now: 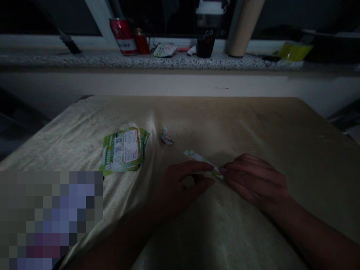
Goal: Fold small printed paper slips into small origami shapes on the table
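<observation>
A narrow strip of folded green and white paper [195, 156] lies slantwise low over the table in front of me. My left hand [187, 182] is curled at its near side, the index finger across the strip and the thumb by its lower edge. At the strip's right end, my right hand [254, 178] has its fingers pressed together on the paper. The fingers cover much of the strip's right half. Beyond the left hand, a small folded paper piece [167, 137] with a pointed top stands on the table.
A stack of green printed sheets [123, 150] lies on the left of the cloth-covered table [253, 123]. On the stone windowsill [177, 62] behind are a red can [123, 37], a red lighter-like item [141, 41], a dark cup [207, 33] and a tan cylinder [244, 28]. The lower left is pixelated.
</observation>
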A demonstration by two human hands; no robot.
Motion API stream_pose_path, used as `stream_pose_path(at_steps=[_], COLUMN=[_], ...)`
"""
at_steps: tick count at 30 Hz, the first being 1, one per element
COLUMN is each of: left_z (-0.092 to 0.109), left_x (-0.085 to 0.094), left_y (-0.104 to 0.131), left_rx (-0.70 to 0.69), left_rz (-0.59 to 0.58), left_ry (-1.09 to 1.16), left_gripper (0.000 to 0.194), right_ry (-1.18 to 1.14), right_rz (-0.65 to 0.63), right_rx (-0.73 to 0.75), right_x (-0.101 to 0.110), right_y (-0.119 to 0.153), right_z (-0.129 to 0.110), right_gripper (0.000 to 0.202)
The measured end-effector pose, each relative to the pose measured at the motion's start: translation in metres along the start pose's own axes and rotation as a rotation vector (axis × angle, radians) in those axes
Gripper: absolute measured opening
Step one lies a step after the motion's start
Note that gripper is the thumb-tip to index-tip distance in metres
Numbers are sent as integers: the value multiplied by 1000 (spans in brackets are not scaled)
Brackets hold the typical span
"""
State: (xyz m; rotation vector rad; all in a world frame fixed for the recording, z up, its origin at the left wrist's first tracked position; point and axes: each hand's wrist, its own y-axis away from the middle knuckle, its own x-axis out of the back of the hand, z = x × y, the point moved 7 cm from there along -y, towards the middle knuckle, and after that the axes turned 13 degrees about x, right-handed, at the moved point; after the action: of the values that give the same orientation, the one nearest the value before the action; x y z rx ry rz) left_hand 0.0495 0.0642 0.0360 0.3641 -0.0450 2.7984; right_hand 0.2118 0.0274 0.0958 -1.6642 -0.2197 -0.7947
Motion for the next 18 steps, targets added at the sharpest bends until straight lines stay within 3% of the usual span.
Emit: stream_pose_path(at_steps=[4, 9, 14, 18], left_z=[10, 13, 2, -4], left_x=[4, 7, 3, 1], left_y=[2, 2, 1, 3], left_rx=[-76, -75, 33, 121], left_rz=[59, 71, 39, 122], left_ry=[-71, -54, 115, 204], left_gripper=[19, 20, 14, 12], right_ry=[-60, -212, -292, -277], right_rz=[5, 74, 143, 118], right_rx=[-2, -56, -136, -206], right_x=[-3, -7, -10, -12], right_y=[1, 5, 8, 9], right_z=[0, 2, 5, 6], right_gripper=[13, 12, 8, 6])
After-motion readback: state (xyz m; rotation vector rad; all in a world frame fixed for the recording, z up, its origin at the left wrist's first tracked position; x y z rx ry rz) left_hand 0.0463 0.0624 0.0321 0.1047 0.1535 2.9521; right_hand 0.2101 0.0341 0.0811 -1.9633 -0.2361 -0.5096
